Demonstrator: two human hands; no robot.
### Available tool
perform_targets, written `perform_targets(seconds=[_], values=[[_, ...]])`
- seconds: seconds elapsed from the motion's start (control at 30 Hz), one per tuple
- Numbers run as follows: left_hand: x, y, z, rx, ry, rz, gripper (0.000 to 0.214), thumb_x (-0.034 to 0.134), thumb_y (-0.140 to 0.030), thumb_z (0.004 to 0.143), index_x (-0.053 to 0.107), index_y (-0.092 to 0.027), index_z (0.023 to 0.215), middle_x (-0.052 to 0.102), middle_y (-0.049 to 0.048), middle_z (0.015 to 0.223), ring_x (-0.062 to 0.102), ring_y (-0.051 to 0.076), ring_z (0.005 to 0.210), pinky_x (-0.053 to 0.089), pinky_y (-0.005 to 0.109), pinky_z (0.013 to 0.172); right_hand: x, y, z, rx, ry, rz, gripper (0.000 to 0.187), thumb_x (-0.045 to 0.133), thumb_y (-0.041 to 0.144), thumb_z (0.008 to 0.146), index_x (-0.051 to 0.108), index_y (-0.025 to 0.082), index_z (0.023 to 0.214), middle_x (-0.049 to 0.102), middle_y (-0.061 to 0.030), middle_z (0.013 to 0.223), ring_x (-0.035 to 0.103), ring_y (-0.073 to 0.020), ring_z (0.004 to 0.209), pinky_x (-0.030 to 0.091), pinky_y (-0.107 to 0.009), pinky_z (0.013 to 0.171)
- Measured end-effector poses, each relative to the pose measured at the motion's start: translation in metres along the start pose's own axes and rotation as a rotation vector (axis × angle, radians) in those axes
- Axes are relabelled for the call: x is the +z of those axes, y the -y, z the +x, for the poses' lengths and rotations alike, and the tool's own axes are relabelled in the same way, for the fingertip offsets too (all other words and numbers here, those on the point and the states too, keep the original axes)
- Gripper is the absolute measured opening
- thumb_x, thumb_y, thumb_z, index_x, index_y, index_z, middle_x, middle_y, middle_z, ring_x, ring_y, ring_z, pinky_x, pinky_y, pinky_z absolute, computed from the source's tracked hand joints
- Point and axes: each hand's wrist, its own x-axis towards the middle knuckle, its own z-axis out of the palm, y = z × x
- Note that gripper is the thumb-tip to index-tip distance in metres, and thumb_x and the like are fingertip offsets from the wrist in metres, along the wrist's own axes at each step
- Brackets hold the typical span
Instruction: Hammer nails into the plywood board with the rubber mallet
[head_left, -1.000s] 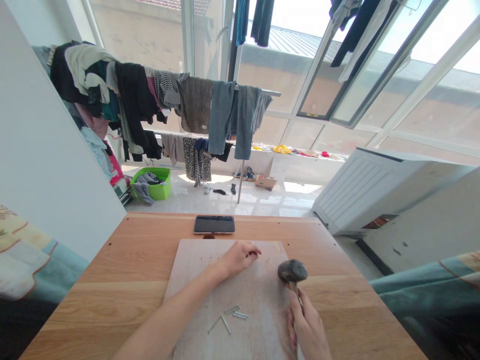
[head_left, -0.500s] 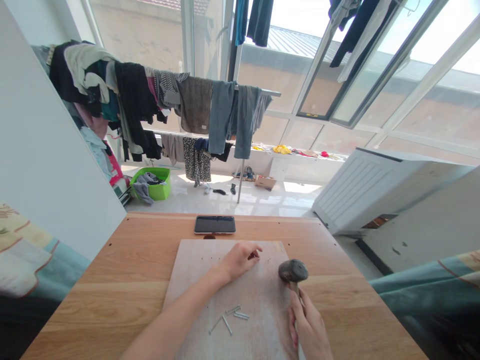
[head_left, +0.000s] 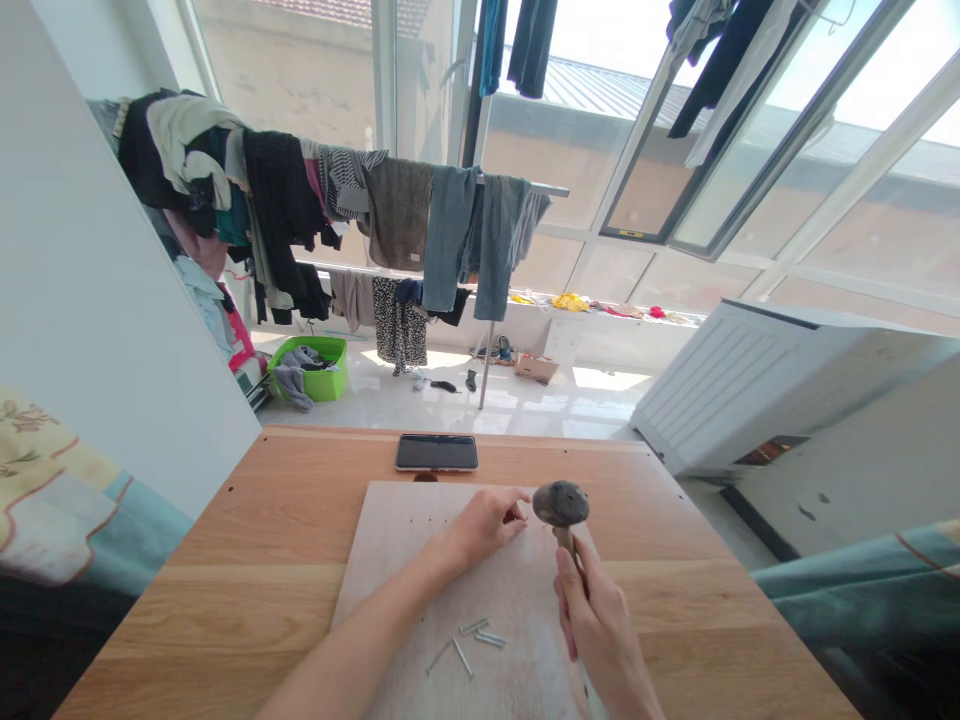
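Note:
My right hand [head_left: 596,610] grips a hammer [head_left: 561,503] by its handle, the dark, blunt head raised over the upper right part of a pale wooden board [head_left: 525,620]. My left hand [head_left: 487,522] rests on the board just left of the hammer head, fingers curled in, with index finger and thumb close together. What lies between those fingertips is too small to make out. Lower on the board, several loose silver nails [head_left: 489,638] lie in a small cluster. Small dark dots mark the board's surface near its far edge.
Beneath the board is a wooden table [head_left: 277,560]. A black phone [head_left: 436,452] lies past the board's far edge. Beyond the table stand a drying rack with clothes [head_left: 397,215], a green basket [head_left: 322,375] and a white ribbed cabinet-like piece [head_left: 720,380].
The hammer in my right hand has moved up and left, closer to my left hand. My left hand keeps its place on the board. The whole view has shifted slightly.

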Motion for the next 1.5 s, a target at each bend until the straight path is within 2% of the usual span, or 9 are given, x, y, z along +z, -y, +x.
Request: perform_targets(seconds=[0.3,0.47,0.53,0.63,0.77,0.93,1.07,1.33,1.5], values=[[0.001,0.003,0.001,-0.034,0.014,-0.022,0.041,0.066,-0.010,0.081,0.065,-0.015,0.121,0.072,0.0028,0.085,0.067,0.016,0.076,0.052,0.025,0.075,0.001,-0.024,-0.016,0.025,-0.011,-0.049,0.060,0.035,0.063,0.092,0.061,0.018,0.123,0.047,0.0095,0.041,0.047,-0.0152,0.029,0.035,-0.025,0.032],[-0.015,-0.014,-0.005,-0.052,0.043,0.126,0.042,0.078,-0.026,0.075,0.063,-0.015,0.112,0.068,0.0045,0.094,0.062,0.016,0.077,0.050,0.026,0.073,-0.014,-0.058,-0.038,0.029,-0.029,-0.101,0.056,0.043,0.061,0.091,0.066,0.018,0.119,0.060,0.0033,0.051,0.061,-0.0195,0.045,0.046,-0.027,0.043],[-0.029,-0.032,-0.017,-0.005,0.113,0.268,0.030,0.075,-0.029,0.078,0.064,-0.016,0.103,0.064,0.0057,0.101,0.061,0.017,0.082,0.049,0.028,0.076,-0.017,-0.069,-0.043,0.032,-0.038,-0.129,0.055,0.044,0.063,0.089,0.069,0.019,0.111,0.065,-0.0003,0.056,0.067,-0.0221,0.055,0.050,-0.028,0.050],[-0.043,-0.059,-0.044,0.116,0.370,0.509,0.023,0.076,-0.031,0.074,0.065,-0.019,0.091,0.062,0.0051,0.100,0.061,0.020,0.084,0.047,0.029,0.072,-0.021,-0.077,-0.045,0.058,-0.027,-0.139,0.054,0.047,0.067,0.086,0.071,0.021,0.102,0.070,-0.0050,0.064,0.071,-0.0254,0.064,0.054,-0.030,0.056],[-0.032,-0.075,-0.072,0.268,0.535,0.752,0.021,0.074,-0.032,0.073,0.068,-0.015,0.084,0.063,0.0104,0.092,0.059,0.027,0.087,0.047,0.034,0.070,-0.024,-0.072,-0.042,0.065,-0.070,-0.150,0.058,0.053,0.073,0.078,0.071,0.023,0.101,0.077,-0.0108,0.088,0.074,-0.0276,0.082,0.056,-0.029,0.066],[-0.014,-0.075,-0.071,0.298,0.580,0.788,0.012,0.068,-0.026,0.076,0.071,-0.014,0.079,0.065,0.0123,0.091,0.060,0.027,0.087,0.047,0.036,0.071,-0.018,-0.063,-0.046,0.124,-0.021,-0.110,0.063,0.042,0.072,0.085,0.069,0.020,0.108,0.068,-0.0030,0.059,0.070,-0.0249,0.059,0.052,-0.029,0.053],[-0.025,-0.074,-0.061,0.199,0.607,0.682,0.004,0.066,-0.019,0.075,0.069,-0.017,0.076,0.069,0.0076,0.082,0.060,0.022,0.073,0.044,0.031,0.063,-0.013,-0.063,-0.050,0.154,-0.006,-0.056,0.061,0.039,0.069,0.088,0.066,0.020,0.112,0.055,0.0039,0.045,0.059,-0.0224,0.040,0.044,-0.031,0.041],[-0.049,-0.040,-0.027,-0.047,0.258,0.460,0.017,0.059,-0.009,0.082,0.070,-0.018,0.091,0.071,0.0033,0.083,0.063,0.017,0.077,0.044,0.023,0.069,-0.012,-0.059,-0.050,0.155,0.038,0.039,0.059,0.039,0.069,0.088,0.065,0.020,0.108,0.050,0.0065,0.040,0.053,-0.0201,0.034,0.042,-0.031,0.040],[-0.043,-0.031,-0.012,-0.042,0.224,0.581,0.015,0.058,-0.009,0.086,0.070,-0.016,0.082,0.069,0.0062,0.088,0.064,0.019,0.079,0.046,0.025,0.072,-0.012,-0.054,-0.051,0.157,0.010,0.026,0.056,0.038,0.068,0.089,0.065,0.021,0.106,0.049,0.0062,0.040,0.053,-0.0202,0.036,0.042,-0.031,0.041]])
